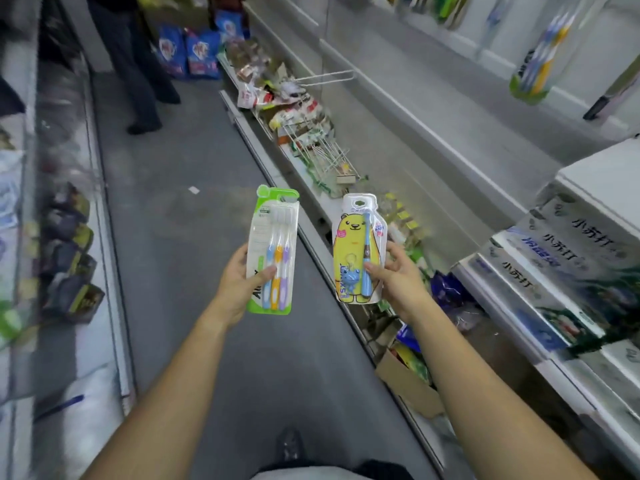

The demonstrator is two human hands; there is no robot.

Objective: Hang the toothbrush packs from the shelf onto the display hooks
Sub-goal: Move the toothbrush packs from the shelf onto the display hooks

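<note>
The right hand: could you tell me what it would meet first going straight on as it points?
Probably the loose wire hooks piled on the low shelf ahead: the right hand, gripping the bear toothbrush pack, points that way. They may lie lower; depth is unclear.

Green-edged three-brush pack [273,251]; yellow bear-printed pack [356,247] with blue brush.

Two hands [235,287] [400,280], two held toothbrush packs [273,233] [353,237], four toothbrushes [277,271] [367,258] inside.

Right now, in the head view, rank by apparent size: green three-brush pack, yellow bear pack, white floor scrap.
green three-brush pack, slightly taller
yellow bear pack, nearly equal
white floor scrap, though farther
</note>
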